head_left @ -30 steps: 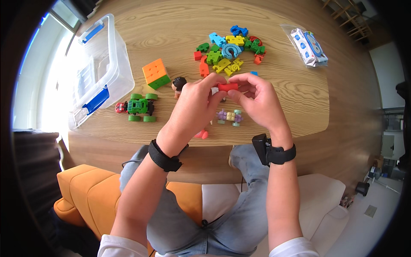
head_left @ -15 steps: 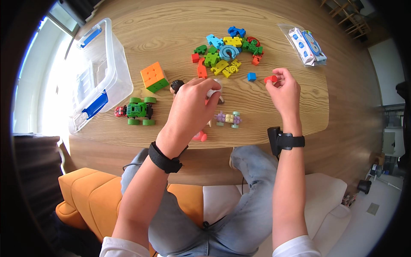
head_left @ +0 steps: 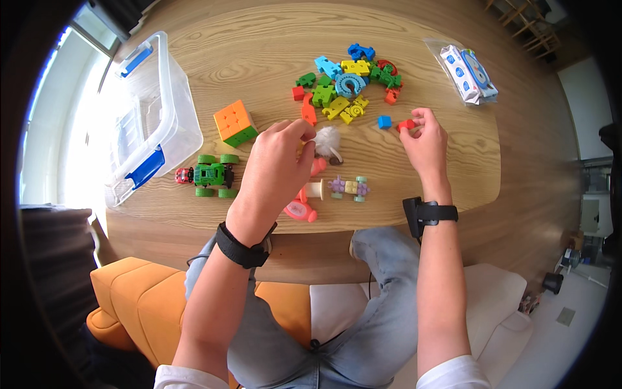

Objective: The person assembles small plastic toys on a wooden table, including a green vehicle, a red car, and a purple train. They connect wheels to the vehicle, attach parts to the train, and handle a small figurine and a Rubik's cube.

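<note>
My right hand [head_left: 427, 146] pinches a small red block [head_left: 406, 125] between thumb and fingertips, just above or at the tabletop. Beside it lies a blue cube [head_left: 384, 122]. My left hand [head_left: 275, 159] is curled, fingers bent down; its palm side is hidden, and what it grips I cannot make out. Close to those fingertips lies a fluffy white toy [head_left: 328, 141]. Partly under the left hand is a pink and cream toy [head_left: 301, 210]. Right of that stands a small purple and yellow block car [head_left: 349, 187].
A pile of colourful puzzle pieces [head_left: 337, 104] lies at the table's far middle. Left are an orange-topped puzzle cube [head_left: 235, 123], a green toy truck [head_left: 210, 175] and a clear bin [head_left: 175, 84] with blue latches. A wipes pack [head_left: 468, 74] lies far right.
My left hand has drawn left and nearer, uncovering the fluffy white toy and more of the pink toy. The dark-haired toy head beside it is now hidden. My right hand shifted slightly left with the red block.
</note>
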{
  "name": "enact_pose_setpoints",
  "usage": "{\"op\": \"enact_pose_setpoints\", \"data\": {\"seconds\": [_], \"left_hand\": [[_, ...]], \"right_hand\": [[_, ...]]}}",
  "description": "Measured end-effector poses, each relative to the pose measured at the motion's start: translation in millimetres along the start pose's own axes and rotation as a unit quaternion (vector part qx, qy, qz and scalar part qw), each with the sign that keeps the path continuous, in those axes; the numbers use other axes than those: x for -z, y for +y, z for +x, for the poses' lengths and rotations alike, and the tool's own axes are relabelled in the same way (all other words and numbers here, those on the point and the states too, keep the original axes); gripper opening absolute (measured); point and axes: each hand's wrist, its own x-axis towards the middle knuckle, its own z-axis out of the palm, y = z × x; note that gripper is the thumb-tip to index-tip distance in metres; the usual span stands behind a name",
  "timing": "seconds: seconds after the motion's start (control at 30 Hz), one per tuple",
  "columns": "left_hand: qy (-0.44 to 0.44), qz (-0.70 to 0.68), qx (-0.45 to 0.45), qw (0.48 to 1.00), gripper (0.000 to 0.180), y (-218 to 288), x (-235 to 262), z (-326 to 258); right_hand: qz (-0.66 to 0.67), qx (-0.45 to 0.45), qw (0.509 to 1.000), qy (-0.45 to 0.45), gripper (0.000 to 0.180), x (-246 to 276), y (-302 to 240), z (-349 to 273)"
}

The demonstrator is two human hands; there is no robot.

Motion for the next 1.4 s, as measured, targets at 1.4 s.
{"op": "enact_pose_setpoints", "data": {"seconds": [1.4], "left_hand": [[-0.001,0.047,0.024,0.999,0.029,33,-35,74]], "right_hand": [[0.072,0.016,0.989,-0.131,0.066,48,-19,22]]}}
